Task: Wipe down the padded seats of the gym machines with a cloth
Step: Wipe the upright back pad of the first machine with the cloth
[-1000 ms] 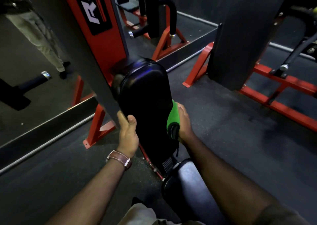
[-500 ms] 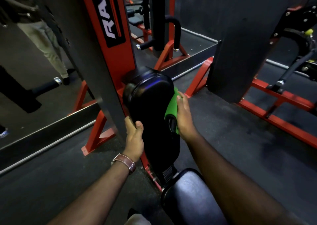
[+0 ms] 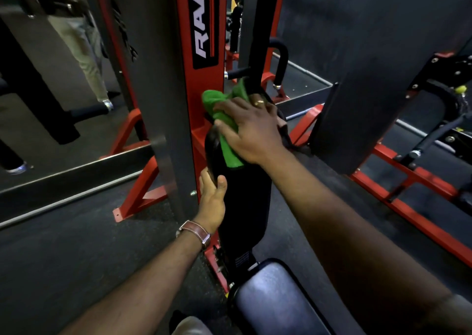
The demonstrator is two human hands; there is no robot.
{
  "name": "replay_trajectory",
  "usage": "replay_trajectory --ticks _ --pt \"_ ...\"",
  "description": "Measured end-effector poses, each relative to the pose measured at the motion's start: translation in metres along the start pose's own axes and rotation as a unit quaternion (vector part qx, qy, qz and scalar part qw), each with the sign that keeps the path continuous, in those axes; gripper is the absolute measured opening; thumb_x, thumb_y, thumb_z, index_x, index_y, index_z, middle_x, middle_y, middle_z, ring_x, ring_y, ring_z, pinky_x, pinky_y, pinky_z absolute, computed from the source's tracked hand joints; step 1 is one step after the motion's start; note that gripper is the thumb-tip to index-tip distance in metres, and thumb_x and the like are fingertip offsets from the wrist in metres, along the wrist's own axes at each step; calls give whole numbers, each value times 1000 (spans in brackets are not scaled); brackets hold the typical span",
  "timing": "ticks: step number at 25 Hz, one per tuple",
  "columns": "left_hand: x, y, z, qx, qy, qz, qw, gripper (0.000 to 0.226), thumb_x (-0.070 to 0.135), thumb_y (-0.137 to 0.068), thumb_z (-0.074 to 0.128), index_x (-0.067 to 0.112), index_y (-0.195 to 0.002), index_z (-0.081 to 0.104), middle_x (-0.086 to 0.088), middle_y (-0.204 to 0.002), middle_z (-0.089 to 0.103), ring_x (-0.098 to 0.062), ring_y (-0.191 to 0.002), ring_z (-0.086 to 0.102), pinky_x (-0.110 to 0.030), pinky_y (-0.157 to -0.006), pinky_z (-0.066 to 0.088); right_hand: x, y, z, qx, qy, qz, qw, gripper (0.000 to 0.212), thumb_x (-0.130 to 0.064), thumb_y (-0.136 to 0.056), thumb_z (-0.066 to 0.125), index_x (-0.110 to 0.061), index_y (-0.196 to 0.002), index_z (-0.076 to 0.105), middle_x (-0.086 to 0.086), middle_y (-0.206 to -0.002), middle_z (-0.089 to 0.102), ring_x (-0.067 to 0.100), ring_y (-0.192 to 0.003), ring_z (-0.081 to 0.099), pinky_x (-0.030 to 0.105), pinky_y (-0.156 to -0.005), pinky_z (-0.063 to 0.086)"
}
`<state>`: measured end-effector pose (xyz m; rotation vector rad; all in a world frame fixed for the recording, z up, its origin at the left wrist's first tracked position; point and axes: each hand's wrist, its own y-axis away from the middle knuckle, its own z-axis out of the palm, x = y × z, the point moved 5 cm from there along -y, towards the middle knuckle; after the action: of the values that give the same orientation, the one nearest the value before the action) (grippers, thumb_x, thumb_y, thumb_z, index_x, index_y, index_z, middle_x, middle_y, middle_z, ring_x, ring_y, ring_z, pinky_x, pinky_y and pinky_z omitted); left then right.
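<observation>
Green cloth (image 3: 224, 127), bunched and folded, lies under the right hand (image 3: 251, 132), whose fingers are spread flat and press it against the upper part of the black back pad (image 3: 245, 201); a ring shows on 1 finger of this hand. One end of the cloth drapes over the pad's top toward the red upright (image 3: 201, 99), the other runs down the pad's face below the palm. The left hand (image 3: 212, 199) grips the pad's left edge lower down, thumb on the front face and fingers curled behind it, with a brown leather watch strap (image 3: 195, 230) on the wrist. The pad stands nearly upright, tilted slightly, mounted against the red upright that carries a black panel with white lettering (image 3: 203, 28). Below the pad, nearest the camera, sits the black padded seat (image 3: 270, 299), glossy and touched by neither hand. A grey shroud column (image 3: 158, 79) stands just left of the red upright, and a 2nd dark shroud (image 3: 370, 79) rises to the right above a red floor frame (image 3: 419, 219). Dark rubber flooring (image 3: 63, 258) surrounds the machine, and a mirror (image 3: 51, 92) at left reflects a person's legs.
</observation>
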<state>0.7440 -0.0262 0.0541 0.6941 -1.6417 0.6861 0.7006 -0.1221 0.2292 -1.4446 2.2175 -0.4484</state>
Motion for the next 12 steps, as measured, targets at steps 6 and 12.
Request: replay_trajectory --ticks 6,12 --pt "21 1 -33 122 109 50 985 70 70 -86 41 25 -140 39 -13 -143 38 -27 -135 37 -56 -113 28 -8 5 3 -55 13 -88 994 52 -57 -95 36 -45 -145 39 -12 -144 53 32 -137 41 55 -110 27" --pt "226 -10 -61 223 -125 427 867 56 39 -88 52 -1 -128 51 -16 -130 47 -26 -126 43 -46 -106 36 18 -1 -2 25 -25 16 999 57 -53 -88 35 -23 -127 65 3 -132 64 40 -120 55 49 -100 40"
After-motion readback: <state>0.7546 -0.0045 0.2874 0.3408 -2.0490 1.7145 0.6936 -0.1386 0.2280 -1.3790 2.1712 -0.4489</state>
